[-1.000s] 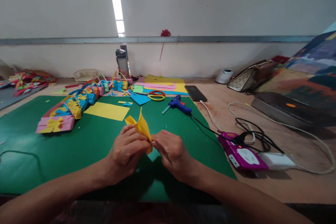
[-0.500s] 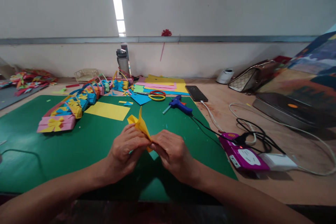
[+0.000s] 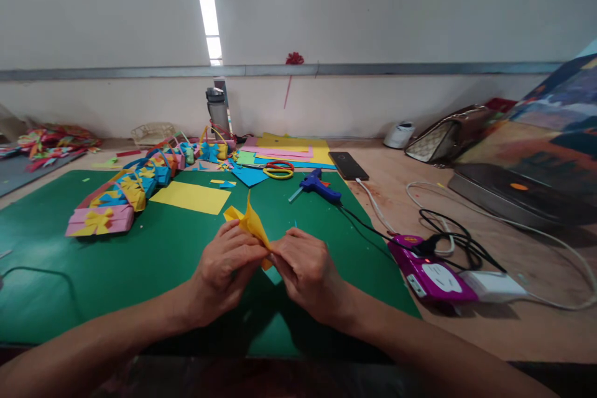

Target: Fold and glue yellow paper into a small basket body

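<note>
A folded piece of yellow paper (image 3: pixel 253 224) is held up between my two hands, over the green mat (image 3: pixel 186 261). My left hand (image 3: pixel 228 267) is closed on its left and lower part, with the thumb and forefinger pinching near the middle. From the other side my right hand (image 3: pixel 305 270) pinches the lower right edge, its fingertips touching those of the left. The paper's upper flaps stick up and out to the left, and its lower part is mostly hidden by my fingers. Beyond it lies a flat yellow sheet (image 3: pixel 190 197).
Small paper baskets (image 3: pixel 100 220) stand in a row at the left. Scissors (image 3: pixel 278 170), coloured sheets (image 3: pixel 321 150), a blue glue gun (image 3: pixel 318 186) and a phone (image 3: pixel 347 166) lie behind my hands. Right of the mat are a purple power strip (image 3: pixel 433 270) and cables.
The folded yellow paper's upper flaps have shifted very slightly to the left and opened a little. Both hands keep the same pinch in nearly the same place.
</note>
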Demonstrator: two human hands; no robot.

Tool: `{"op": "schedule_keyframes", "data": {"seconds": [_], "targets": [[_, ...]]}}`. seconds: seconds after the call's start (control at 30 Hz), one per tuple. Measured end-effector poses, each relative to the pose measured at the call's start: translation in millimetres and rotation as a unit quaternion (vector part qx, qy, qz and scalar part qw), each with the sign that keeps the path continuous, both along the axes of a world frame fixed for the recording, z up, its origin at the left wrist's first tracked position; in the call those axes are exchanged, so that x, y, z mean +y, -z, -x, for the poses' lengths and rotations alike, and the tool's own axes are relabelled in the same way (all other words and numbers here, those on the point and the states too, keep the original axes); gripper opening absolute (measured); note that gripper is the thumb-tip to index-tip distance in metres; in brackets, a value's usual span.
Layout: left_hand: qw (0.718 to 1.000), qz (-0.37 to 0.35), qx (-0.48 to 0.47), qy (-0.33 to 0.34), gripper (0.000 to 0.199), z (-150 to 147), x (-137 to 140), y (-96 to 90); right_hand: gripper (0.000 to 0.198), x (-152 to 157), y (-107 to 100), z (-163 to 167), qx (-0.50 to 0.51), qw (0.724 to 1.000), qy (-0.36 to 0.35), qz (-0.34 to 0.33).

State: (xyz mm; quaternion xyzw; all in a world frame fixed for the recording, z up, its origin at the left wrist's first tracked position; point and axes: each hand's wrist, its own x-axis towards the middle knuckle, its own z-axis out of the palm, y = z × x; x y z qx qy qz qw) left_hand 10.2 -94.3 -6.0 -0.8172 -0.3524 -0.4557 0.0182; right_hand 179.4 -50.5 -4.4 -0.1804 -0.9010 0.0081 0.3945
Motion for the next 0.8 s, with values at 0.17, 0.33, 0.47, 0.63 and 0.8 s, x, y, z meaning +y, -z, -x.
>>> {"op": "schedule_keyframes", "data": {"seconds": [0.17, 0.33, 0.47, 0.63, 0.8], "targets": [[0.991, -0.074, 0.060, -0.094, 0.019, 1.4, -4.3, 2.5, 0.021, -0.3, -1.0, -2.4, -0.049, 0.998, 0.037, -0.034], [0.949, -0.188, 0.148, -0.207, 0.042, 2.8, -11.1, 2.0, 0.028, -1.6, -5.1, -0.7, -0.063, 0.990, 0.065, -0.110], [0.949, -0.176, 0.183, -0.188, 0.022, 4.5, -8.2, 2.4, 0.032, -5.6, -10.2, 0.5, -0.086, 0.984, 0.082, -0.136], [0.962, -0.176, 0.139, -0.153, 0.014, 5.6, -1.9, 1.8, 0.033, -6.3, -12.5, 1.2, -0.098, 0.973, 0.086, -0.192], [0.979, -0.115, 0.103, -0.134, 0.016, 5.4, 1.2, 1.0, 0.031, -6.1, -11.5, -0.1, -0.083, 0.977, 0.067, -0.183]]}}
